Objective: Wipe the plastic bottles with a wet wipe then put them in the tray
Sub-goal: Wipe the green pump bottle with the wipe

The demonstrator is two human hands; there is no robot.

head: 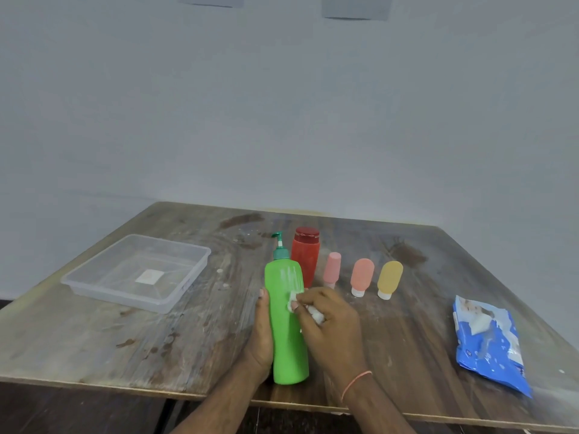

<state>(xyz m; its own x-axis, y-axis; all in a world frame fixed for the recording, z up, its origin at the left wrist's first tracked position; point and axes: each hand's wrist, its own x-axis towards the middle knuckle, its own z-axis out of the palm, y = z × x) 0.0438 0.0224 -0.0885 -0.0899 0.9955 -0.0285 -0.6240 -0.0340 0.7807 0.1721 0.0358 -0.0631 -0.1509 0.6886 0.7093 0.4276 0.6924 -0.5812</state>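
Your left hand (261,333) gripped the green pump bottle (286,321) from its left side, fingers curled round behind the body and the thumb tip showing at the bottle's upper left edge. The bottle was at the near middle of the counter (156,346), its base close to the front edge and its teal pump head pointing away from you; whether the base touched the wood I could not tell. Your right hand (329,324) lay against the bottle's right side, pinching a bunched white wet wipe (296,300) between thumb and fingertips and pressing it onto the green front — a pale smear showed on the plastic just above the wipe. A thin orange band sat on your right wrist.

Just behind the green bottle stood a red bottle (305,255) with a dark red cap, and to its right, in a row, a small pink bottle (332,267), a salmon squeeze bottle (362,275) and a yellow squeeze bottle (389,278) — the last two standing on their white caps. The clear plastic tray (94,286) sat on the left part of the counter, well apart from both hands, holding no bottle. The blue wipe packet (488,343) lay at the right, its flap open
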